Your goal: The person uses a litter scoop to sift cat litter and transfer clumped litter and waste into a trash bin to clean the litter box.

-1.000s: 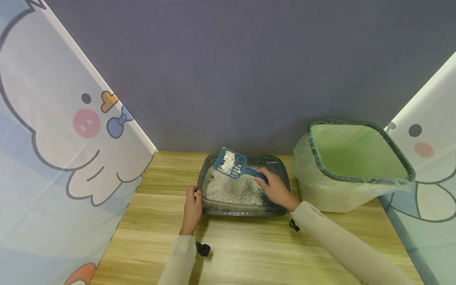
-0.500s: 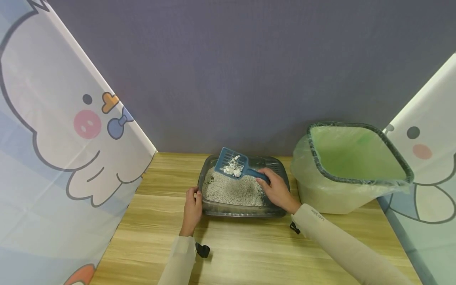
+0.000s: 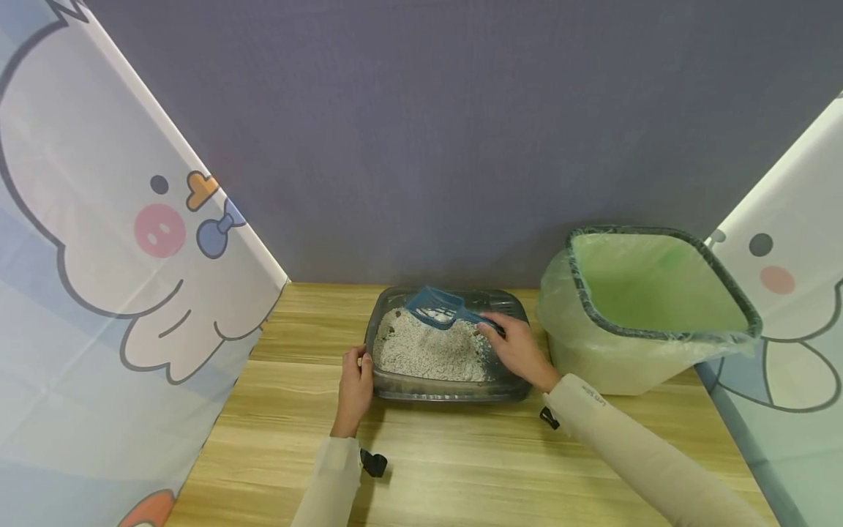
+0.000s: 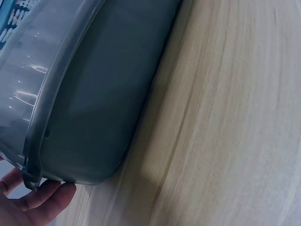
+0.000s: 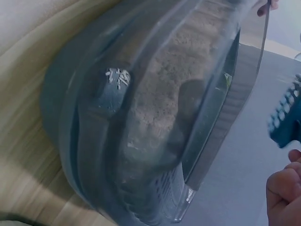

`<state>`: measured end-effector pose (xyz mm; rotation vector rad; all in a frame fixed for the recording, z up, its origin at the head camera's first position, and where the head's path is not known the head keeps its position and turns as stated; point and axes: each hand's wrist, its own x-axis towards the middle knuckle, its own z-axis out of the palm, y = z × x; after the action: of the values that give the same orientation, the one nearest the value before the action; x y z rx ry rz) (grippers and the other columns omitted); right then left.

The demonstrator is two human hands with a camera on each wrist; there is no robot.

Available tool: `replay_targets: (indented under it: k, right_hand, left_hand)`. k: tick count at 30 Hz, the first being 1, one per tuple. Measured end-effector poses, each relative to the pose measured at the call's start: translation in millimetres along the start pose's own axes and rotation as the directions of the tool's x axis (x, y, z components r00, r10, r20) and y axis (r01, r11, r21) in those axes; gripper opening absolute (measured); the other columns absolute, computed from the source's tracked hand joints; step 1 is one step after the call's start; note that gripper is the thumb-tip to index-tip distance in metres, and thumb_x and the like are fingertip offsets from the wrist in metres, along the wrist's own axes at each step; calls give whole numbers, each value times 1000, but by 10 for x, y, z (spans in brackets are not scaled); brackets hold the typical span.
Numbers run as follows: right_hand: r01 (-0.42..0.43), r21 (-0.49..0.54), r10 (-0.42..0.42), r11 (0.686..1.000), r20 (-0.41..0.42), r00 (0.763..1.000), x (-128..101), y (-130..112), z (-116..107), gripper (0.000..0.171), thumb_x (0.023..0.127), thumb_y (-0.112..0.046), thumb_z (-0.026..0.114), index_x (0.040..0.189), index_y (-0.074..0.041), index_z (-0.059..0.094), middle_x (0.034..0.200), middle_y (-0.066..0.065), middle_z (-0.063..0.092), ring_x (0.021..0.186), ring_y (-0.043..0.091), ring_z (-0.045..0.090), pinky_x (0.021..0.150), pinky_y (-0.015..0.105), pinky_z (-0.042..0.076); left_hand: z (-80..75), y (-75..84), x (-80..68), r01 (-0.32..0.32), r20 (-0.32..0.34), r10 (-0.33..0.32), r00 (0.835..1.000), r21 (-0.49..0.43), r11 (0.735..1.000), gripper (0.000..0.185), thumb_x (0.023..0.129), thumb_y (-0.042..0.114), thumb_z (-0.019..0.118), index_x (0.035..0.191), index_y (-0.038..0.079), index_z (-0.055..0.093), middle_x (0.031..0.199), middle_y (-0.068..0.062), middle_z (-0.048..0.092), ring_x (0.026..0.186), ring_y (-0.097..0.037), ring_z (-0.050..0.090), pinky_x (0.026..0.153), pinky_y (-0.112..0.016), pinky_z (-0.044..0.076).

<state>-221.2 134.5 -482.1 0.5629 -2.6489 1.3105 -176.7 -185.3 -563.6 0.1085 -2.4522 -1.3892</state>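
A dark grey, see-through litter box (image 3: 435, 391) stands on the wooden table, holding pale granular cat litter (image 3: 428, 355). My left hand (image 3: 356, 384) grips its left rim; in the left wrist view, the fingers (image 4: 54, 200) curl at the corner beneath the rim. Over the back of the box, my right hand (image 3: 516, 348) holds a blue slotted litter scoop (image 3: 437, 301) by its handle. The scoop is tilted and some whitish litter lies in its slotted pan. In the right wrist view, only part of the scoop (image 5: 284, 122) and the hand (image 5: 284, 193) shows at the right edge.
To the right of the box stands a large bin (image 3: 612, 366) lined with a clear bag, its dark rim around a greenish inside. A grey wall (image 3: 421, 146) rises behind the table (image 3: 448, 468). Cartoon-printed panels (image 3: 99, 293) close off both sides.
The scoop has tipped and shifted slightly right. The white clumps in its pan have slid toward the handle and look fewer. My left hand has stayed on the rim.
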Motion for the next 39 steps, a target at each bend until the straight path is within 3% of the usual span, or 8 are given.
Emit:
replay_targets:
  k: [2, 7, 15, 20, 24, 31, 39]
  right_hand:
    - [-11, -7, 12, 1000, 14, 1000, -2, -2, -25, 41, 98, -35, 51, 129, -8, 58, 60, -1, 51, 41, 11, 35, 50, 33, 39]
    - [-34, 2, 34, 999, 48, 998, -14, -18, -76, 47, 99, -40, 46, 127, -6, 59, 86, 7, 65, 53, 12, 46, 60, 36, 41]
    - [12, -46, -13, 999, -10, 1000, -39, -6, -114, 39, 97, -31, 54, 128, -8, 58, 109, 7, 58, 55, 12, 47, 56, 32, 41]
    - [91, -59, -95, 994, -74, 993, -44, 16, -113, 34, 95, -27, 57, 125, -10, 60, 89, -1, 54, 56, 12, 43, 53, 29, 38]
    - [133, -43, -138, 990, -117, 984, -46, 22, -109, 31, 94, -22, 60, 122, -10, 61, 86, -3, 52, 57, 11, 41, 53, 28, 38]
    - [130, -36, -134, 991, -148, 980, -72, -52, -149, 29, 92, -17, 63, 121, -11, 62, 88, -3, 54, 59, 11, 44, 53, 27, 39]
    - [106, -66, -115, 992, -157, 981, -146, -407, -420, 29, 94, -22, 60, 120, -9, 63, 82, 1, 53, 54, 13, 40, 50, 28, 36]
  left_hand:
    - [0, 3, 1, 1, 2, -1, 1000, 0, 1000, 39, 104, 30, 36, 127, 1, 48, 122, -17, 45, 101, -33, 53, 84, -51, 43]
    - [3, 12, 0, 18, 10, -18, 1000, -4, 1000, 39, 104, 31, 35, 127, 3, 48, 123, -17, 45, 103, -34, 52, 86, -50, 42]
    - [-6, 25, -5, 13, 5, -13, 1000, -1, 1000, 38, 104, 28, 35, 127, 1, 48, 123, -18, 45, 101, -34, 52, 84, -51, 43]
    - [-2, 9, -2, 10, 1, -10, 1000, 4, 1000, 37, 104, 27, 35, 126, 1, 48, 122, -18, 45, 102, -34, 52, 84, -51, 42]
    - [-1, 0, -5, 10, -2, -10, 1000, 3, 1000, 37, 104, 28, 35, 126, 1, 48, 122, -18, 45, 102, -34, 52, 85, -51, 42]
    - [-7, -1, -3, 18, 16, -18, 1000, -5, 1000, 40, 104, 31, 34, 128, 3, 48, 124, -17, 44, 100, -32, 52, 84, -49, 43]
    - [-1, -20, 11, 26, 22, -25, 999, -21, 999, 39, 104, 31, 34, 128, 2, 47, 123, -17, 44, 101, -32, 51, 85, -49, 43]
